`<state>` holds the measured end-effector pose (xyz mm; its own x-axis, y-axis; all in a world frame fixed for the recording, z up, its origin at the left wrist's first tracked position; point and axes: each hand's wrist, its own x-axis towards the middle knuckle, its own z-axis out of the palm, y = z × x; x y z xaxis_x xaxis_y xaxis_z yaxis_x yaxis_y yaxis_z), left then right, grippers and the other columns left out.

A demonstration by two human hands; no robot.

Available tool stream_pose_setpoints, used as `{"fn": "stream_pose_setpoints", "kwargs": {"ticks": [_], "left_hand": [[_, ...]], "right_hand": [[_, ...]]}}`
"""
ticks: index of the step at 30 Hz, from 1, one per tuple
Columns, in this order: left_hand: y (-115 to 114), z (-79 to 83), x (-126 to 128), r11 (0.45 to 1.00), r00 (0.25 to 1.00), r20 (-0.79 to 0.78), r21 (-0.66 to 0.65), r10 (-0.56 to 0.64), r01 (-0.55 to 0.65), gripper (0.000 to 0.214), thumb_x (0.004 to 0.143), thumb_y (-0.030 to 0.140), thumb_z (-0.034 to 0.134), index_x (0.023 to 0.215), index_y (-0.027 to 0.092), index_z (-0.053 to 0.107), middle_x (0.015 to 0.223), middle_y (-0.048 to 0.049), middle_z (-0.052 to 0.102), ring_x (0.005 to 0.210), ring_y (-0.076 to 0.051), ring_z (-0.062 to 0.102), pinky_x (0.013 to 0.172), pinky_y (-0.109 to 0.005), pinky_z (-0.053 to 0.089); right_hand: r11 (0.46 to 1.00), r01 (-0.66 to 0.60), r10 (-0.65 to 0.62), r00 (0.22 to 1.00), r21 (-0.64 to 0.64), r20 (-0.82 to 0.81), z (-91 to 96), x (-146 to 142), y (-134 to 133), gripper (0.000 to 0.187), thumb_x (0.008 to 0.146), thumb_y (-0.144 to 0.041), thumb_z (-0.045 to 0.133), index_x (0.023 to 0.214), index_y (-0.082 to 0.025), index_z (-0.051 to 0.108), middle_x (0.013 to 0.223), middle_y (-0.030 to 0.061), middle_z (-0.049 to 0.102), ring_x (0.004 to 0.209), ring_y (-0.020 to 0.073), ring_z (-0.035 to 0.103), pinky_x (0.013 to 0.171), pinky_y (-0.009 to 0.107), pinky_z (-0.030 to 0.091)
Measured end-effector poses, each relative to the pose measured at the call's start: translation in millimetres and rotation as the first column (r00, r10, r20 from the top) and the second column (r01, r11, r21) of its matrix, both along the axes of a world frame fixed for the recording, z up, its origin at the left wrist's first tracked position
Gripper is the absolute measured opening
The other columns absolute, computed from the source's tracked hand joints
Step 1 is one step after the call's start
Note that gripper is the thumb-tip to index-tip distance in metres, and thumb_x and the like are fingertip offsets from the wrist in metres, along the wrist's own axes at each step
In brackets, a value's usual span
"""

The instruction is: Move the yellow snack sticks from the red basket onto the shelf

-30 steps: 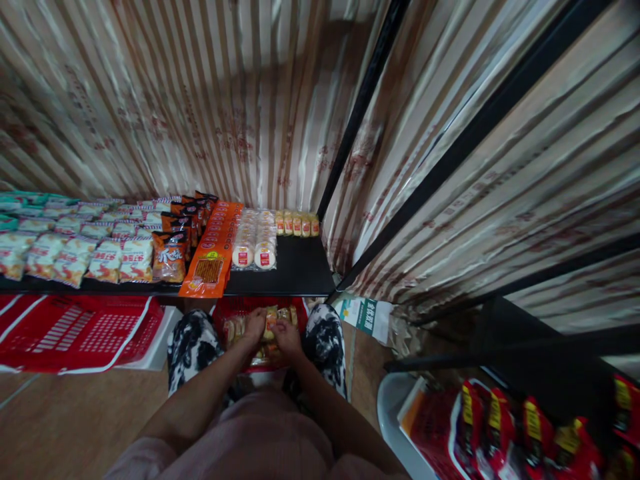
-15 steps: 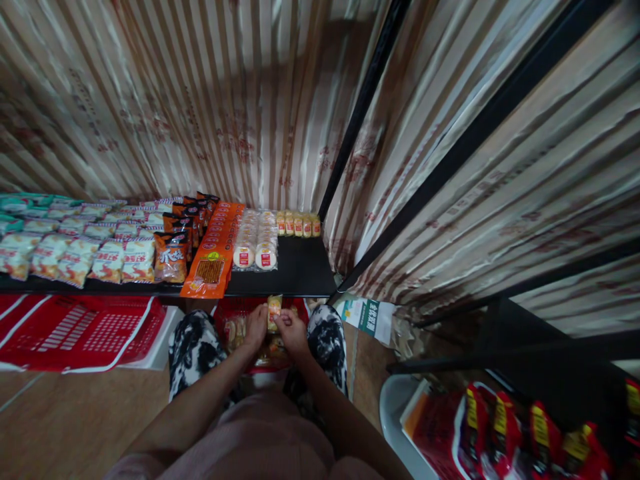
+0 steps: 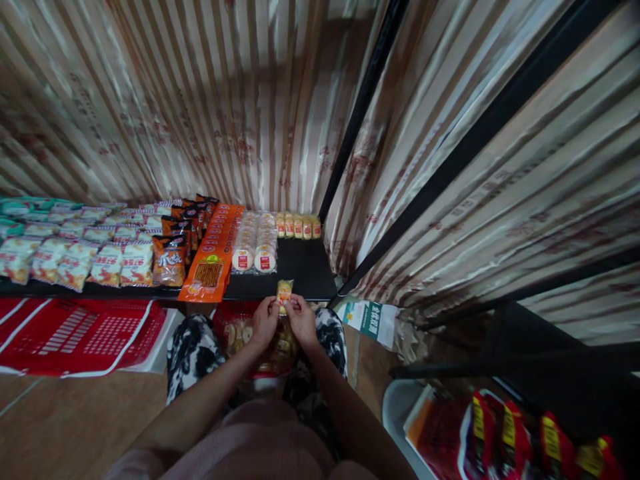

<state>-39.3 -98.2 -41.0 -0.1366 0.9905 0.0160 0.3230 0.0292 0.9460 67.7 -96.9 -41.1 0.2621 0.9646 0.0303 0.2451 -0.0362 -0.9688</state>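
Between my two hands is a small yellow wrapped snack packet (image 3: 285,292), upright at the front edge of the black shelf (image 3: 305,263). My left hand (image 3: 266,321) pinches its left side, and my right hand (image 3: 302,321) grips the lower right side. Below my hands, between my knees, a red basket (image 3: 220,313) holds several more wrapped snacks (image 3: 240,333), partly hidden by my forearms. A row of similar small yellow packets (image 3: 299,227) stands at the back right of the shelf. Left of that row lie two lines of round white wrapped crackers (image 3: 265,257).
Left along the shelf are orange flat packs (image 3: 207,263), dark-orange bags (image 3: 169,260) and white snack bags (image 3: 137,261). A red basket with white handles (image 3: 100,333) sits below. Black posts (image 3: 357,120) rise at the right. Red bags (image 3: 515,433) lie lower right.
Both hands have moved forward and slightly right with the yellow packet, from over the basket to the shelf's front edge. More of the basket's contents now show.
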Motion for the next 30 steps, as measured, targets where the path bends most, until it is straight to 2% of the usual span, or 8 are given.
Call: {"fn": "stream_pose_setpoints", "kwargs": {"ticks": [7, 11, 15, 22, 30], "left_hand": [[17.0, 6.1, 6.4, 1.0, 0.999, -0.03, 0.027, 0.017, -0.016, 0.026, 0.083, 0.027, 0.041, 0.095, 0.015, 0.06, 0.095, -0.0077, 0.064, 0.089, -0.017, 0.058, 0.084, -0.031, 0.045], [24.8, 14.4, 11.2, 0.999, 0.997, -0.072, 0.02, 0.03, -0.029, 0.026, 0.083, 0.027, 0.042, 0.096, 0.016, 0.062, 0.092, -0.0076, 0.062, 0.083, -0.015, 0.059, 0.078, -0.029, 0.047], [34.2, 15.4, 15.9, 1.0, 0.99, -0.139, -0.02, 0.009, -0.012, 0.031, 0.085, 0.028, 0.039, 0.102, 0.016, 0.062, 0.091, -0.0075, 0.059, 0.074, -0.014, 0.058, 0.072, -0.028, 0.048], [49.2, 7.0, 19.7, 1.0, 0.958, -0.286, 0.017, -0.005, 0.01, 0.029, 0.085, 0.026, 0.041, 0.102, 0.017, 0.063, 0.092, -0.0079, 0.06, 0.087, -0.018, 0.056, 0.081, -0.031, 0.045], [60.8, 4.6, 24.2, 0.999, 0.954, -0.301, 0.04, 0.009, 0.004, 0.028, 0.083, 0.022, 0.042, 0.099, 0.015, 0.063, 0.093, -0.0089, 0.06, 0.087, -0.018, 0.056, 0.082, -0.031, 0.044]], "right_hand": [[0.999, -0.03, 0.028, 0.987, 0.016, 0.16, 2.7, 7.3, 12.5, 0.028, 0.077, -0.032, 0.053, 0.101, -0.02, 0.061, 0.089, 0.0035, 0.065, 0.072, 0.0129, 0.061, 0.068, 0.025, 0.051], [0.999, -0.017, 0.001, 0.953, 0.049, 0.305, 10.2, 12.0, 20.4, 0.03, 0.078, -0.032, 0.052, 0.103, -0.018, 0.062, 0.094, 0.0063, 0.062, 0.078, 0.0145, 0.059, 0.073, 0.027, 0.049], [0.999, 0.017, -0.038, 0.889, 0.052, 0.457, 13.6, 14.7, 28.8, 0.032, 0.078, -0.032, 0.052, 0.105, -0.018, 0.063, 0.091, 0.0061, 0.063, 0.08, 0.0166, 0.057, 0.079, 0.03, 0.045], [1.0, 0.026, -0.028, 0.881, 0.012, 0.472, 17.0, 16.1, 38.0, 0.032, 0.081, -0.03, 0.048, 0.108, -0.019, 0.061, 0.092, 0.0042, 0.061, 0.06, 0.0103, 0.054, 0.065, 0.024, 0.044], [0.998, 0.045, -0.024, 0.883, -0.032, 0.47, 9.9, 14.4, 48.4, 0.035, 0.082, -0.027, 0.046, 0.113, -0.018, 0.058, 0.105, 0.0078, 0.059, 0.068, 0.0116, 0.06, 0.071, 0.024, 0.046]]}}
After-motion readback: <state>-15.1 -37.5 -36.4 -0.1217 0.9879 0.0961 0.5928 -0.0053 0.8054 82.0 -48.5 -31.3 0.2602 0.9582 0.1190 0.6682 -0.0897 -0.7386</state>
